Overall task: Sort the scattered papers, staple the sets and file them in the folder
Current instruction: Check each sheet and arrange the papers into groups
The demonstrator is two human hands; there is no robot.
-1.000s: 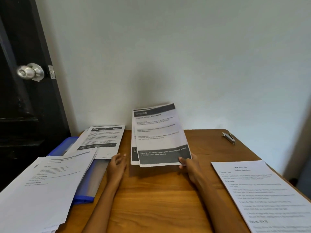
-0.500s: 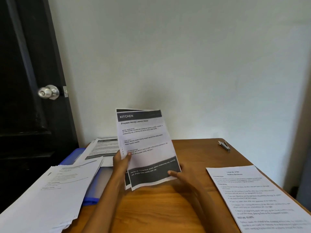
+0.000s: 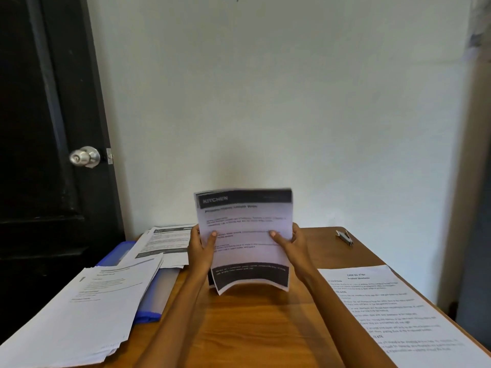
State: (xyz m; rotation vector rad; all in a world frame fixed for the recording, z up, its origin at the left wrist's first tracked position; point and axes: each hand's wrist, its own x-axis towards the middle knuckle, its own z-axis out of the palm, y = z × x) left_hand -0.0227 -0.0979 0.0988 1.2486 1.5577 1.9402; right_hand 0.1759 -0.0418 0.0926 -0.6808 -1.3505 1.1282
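Papers [image 3: 245, 235], a thin, seemingly blurred sheaf, pinched upright by left hand [image 3: 199, 248] and right hand [image 3: 293, 244].

A brown wooden table [image 3: 247, 330] is standing against a plain white wall [image 3: 265, 102]. At the left, a dark black panelled door [image 3: 47, 128] is showing a round silver metal knob [image 3: 85, 156] near its edge, beside a small metal latch plate [image 3: 109, 156].

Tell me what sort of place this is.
Probably a small home office or study corner: a wooden desk against a plain wall, a dark door beside it, and paperwork spread about, with a blue folder and a stapler.
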